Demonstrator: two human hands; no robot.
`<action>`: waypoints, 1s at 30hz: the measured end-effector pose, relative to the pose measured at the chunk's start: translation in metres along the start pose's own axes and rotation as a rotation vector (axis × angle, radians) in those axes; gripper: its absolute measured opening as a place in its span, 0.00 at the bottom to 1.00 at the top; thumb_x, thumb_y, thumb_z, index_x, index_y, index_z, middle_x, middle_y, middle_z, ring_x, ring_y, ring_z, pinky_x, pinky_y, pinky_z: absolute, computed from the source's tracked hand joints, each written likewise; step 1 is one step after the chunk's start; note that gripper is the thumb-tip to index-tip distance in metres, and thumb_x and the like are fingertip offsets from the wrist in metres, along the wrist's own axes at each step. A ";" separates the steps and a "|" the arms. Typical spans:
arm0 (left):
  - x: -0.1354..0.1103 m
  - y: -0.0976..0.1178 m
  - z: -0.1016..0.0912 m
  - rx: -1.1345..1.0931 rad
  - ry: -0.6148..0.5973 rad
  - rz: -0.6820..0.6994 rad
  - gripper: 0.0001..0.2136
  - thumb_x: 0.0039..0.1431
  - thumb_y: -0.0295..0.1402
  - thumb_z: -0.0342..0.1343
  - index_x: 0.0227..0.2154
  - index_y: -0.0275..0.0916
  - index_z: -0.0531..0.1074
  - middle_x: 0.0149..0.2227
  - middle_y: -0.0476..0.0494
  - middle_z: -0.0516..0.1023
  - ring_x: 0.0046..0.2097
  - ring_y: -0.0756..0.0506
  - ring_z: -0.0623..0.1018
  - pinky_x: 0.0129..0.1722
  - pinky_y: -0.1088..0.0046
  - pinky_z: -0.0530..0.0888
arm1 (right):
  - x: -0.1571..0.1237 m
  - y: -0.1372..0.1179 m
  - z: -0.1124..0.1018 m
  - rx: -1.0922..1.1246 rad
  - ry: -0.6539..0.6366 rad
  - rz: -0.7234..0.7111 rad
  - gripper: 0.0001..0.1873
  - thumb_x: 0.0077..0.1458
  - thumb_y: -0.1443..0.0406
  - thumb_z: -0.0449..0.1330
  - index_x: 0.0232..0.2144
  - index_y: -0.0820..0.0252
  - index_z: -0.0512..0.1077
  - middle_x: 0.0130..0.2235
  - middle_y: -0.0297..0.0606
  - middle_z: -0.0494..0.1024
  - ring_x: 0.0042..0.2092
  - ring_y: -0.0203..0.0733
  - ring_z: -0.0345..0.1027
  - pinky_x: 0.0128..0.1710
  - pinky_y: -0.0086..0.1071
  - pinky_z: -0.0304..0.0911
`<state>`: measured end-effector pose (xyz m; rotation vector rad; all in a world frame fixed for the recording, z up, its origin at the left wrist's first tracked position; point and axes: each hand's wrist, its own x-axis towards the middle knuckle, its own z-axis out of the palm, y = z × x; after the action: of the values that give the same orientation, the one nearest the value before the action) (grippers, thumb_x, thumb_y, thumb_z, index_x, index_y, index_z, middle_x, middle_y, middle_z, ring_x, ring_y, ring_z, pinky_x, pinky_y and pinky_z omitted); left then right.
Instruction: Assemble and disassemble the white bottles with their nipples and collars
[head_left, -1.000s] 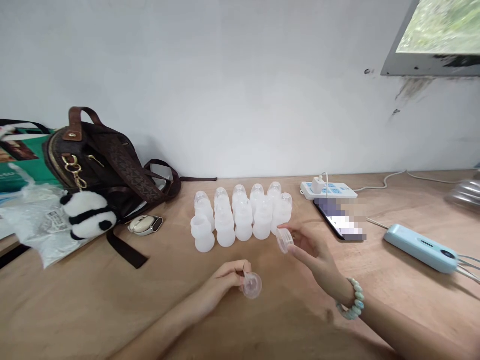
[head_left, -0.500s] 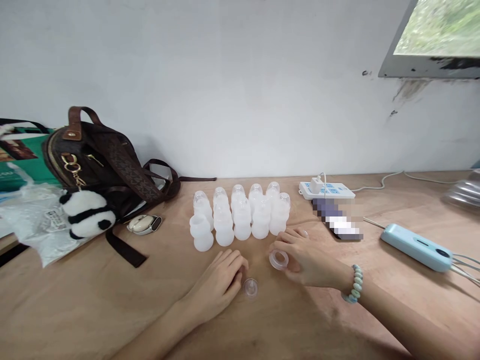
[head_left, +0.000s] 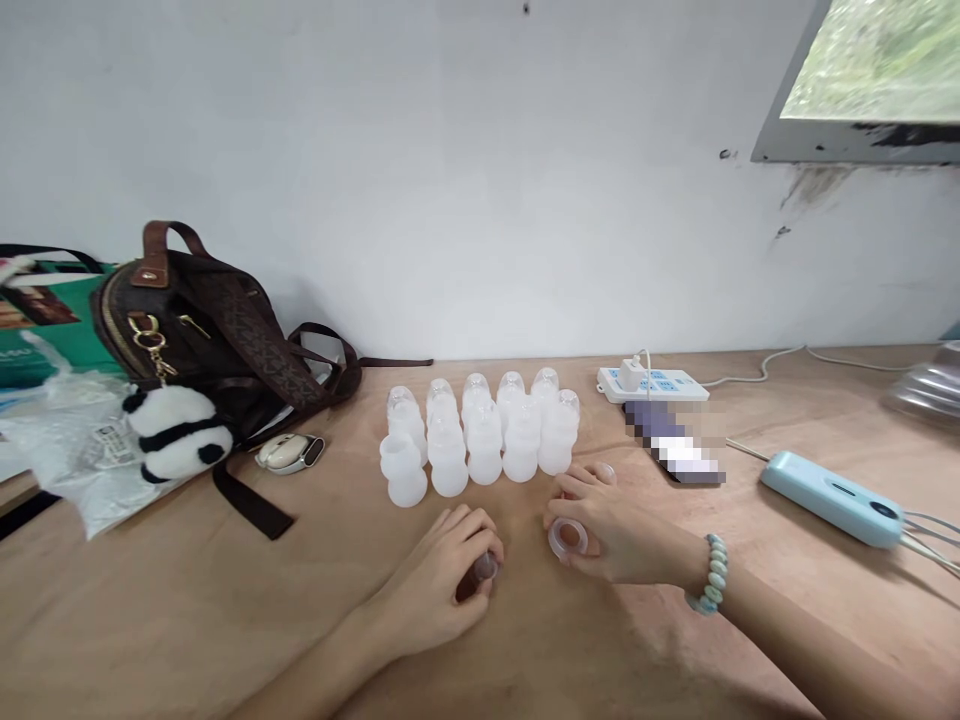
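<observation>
My left hand point(head_left: 450, 575) is closed around a small clear bottle nipple point(head_left: 486, 567), which shows between thumb and fingers low over the table. To the right, my right hand point(head_left: 600, 525) grips a translucent screw ring point(head_left: 568, 538), tilted so its opening faces me. A clear piece, perhaps a cap point(head_left: 604, 474), shows just behind the right fingers; most of it is hidden. Beyond both hands stand two rows of small white baby bottles, most under clear dome caps. The front-left bottle point(head_left: 406, 478) is uncapped, with its mouth open.
On the left are a brown backpack point(head_left: 225, 330) with a panda plush point(head_left: 180, 432), a plastic bag point(head_left: 75, 450) and a beige watch-like item point(head_left: 289, 453). To the right lie a power strip point(head_left: 682, 384), a blurred phone point(head_left: 675, 445) and a light-blue device point(head_left: 832, 500) with cables.
My left hand has closed on the nipple that lay on the table beside it. The right hand has shifted slightly right, still with the ring. The view has tilted a little.
</observation>
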<state>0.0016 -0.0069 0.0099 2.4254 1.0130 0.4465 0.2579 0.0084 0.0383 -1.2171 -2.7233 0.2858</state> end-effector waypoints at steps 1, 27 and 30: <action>0.000 0.000 -0.001 0.006 -0.003 0.004 0.11 0.48 0.20 0.51 0.35 0.41 0.66 0.41 0.45 0.72 0.43 0.42 0.69 0.44 0.65 0.64 | 0.000 0.000 0.000 0.004 -0.008 0.001 0.04 0.51 0.69 0.60 0.31 0.57 0.71 0.38 0.38 0.72 0.42 0.46 0.61 0.44 0.41 0.54; -0.009 -0.004 -0.020 -0.038 0.310 0.192 0.08 0.65 0.35 0.54 0.46 0.44 0.70 0.43 0.43 0.78 0.44 0.41 0.75 0.44 0.65 0.69 | 0.002 0.001 -0.004 0.184 -0.076 0.073 0.07 0.50 0.67 0.67 0.30 0.58 0.72 0.39 0.37 0.74 0.45 0.47 0.67 0.42 0.39 0.61; -0.008 -0.010 -0.043 0.041 0.758 0.116 0.07 0.64 0.31 0.54 0.43 0.46 0.71 0.42 0.45 0.77 0.44 0.41 0.76 0.46 0.63 0.71 | 0.002 0.001 -0.003 0.210 -0.075 0.062 0.08 0.49 0.67 0.68 0.30 0.58 0.71 0.39 0.37 0.75 0.45 0.47 0.67 0.43 0.39 0.61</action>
<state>-0.0297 0.0062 0.0400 2.3843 1.1617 1.4691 0.2583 0.0107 0.0415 -1.2553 -2.6378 0.6204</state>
